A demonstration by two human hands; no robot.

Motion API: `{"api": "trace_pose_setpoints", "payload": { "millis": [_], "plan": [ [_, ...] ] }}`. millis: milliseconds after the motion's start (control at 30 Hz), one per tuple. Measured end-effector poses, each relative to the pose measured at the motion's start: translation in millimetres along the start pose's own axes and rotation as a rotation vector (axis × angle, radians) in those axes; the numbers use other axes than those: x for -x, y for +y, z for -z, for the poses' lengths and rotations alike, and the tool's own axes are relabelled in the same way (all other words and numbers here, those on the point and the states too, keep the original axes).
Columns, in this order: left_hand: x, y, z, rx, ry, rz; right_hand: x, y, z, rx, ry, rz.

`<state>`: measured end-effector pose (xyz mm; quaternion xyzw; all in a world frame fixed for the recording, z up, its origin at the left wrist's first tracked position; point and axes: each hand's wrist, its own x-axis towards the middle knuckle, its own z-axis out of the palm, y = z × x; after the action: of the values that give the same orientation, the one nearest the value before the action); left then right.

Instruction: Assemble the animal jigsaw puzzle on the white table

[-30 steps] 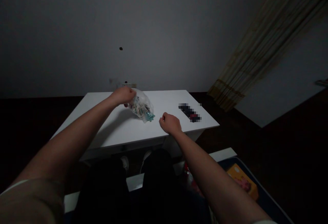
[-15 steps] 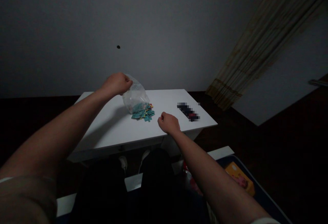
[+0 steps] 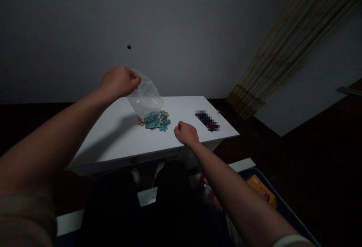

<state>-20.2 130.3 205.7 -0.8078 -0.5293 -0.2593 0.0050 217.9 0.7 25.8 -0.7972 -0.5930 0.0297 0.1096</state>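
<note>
My left hand point(image 3: 118, 82) is closed on the corner of a clear plastic bag point(image 3: 145, 96) and holds it up above the white table point(image 3: 118, 141). The bag hangs mouth down and looks nearly empty. Under it lies a small heap of teal and multicoloured puzzle pieces point(image 3: 156, 120) on the tabletop. My right hand point(image 3: 186, 133) rests as a loose fist on the table's front edge, just right of the heap, with nothing visible in it.
A dark blurred-out object point(image 3: 207, 120) lies on the table's right side. A curtain point(image 3: 285, 47) hangs at the right. An orange box point(image 3: 261, 194) sits low at the right beside my legs. The room is dim.
My left hand has lifted the bag up off the table, and the puzzle pieces have spilled out of it into a heap. My right hand has stayed put.
</note>
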Motion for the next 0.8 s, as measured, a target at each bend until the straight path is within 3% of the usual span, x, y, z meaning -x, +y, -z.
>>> {"api": "trace_pose_setpoints", "payload": {
  "millis": [233, 367, 533, 667, 800],
  "plan": [
    [6, -2, -2.6, 0.031, 0.053, -0.164, -2, 5, -7, 0.007, 0.036, 0.016],
    [14, -6, -14.7, 0.055, 0.107, -0.143, -2, 6, -8, 0.008, 0.046, 0.030],
    [43, -12, -22.7, 0.140, 0.170, -0.080, -2, 4, -7, 0.001, 0.023, -0.001],
    [74, -15, -37.2, 0.386, 0.196, 0.035, -3, 6, -7, -0.075, 0.032, -0.001],
    [109, -8, -70.5, 0.754, 0.071, 0.130, -3, 20, -6, -0.367, 0.065, 0.072]
  ]
}}
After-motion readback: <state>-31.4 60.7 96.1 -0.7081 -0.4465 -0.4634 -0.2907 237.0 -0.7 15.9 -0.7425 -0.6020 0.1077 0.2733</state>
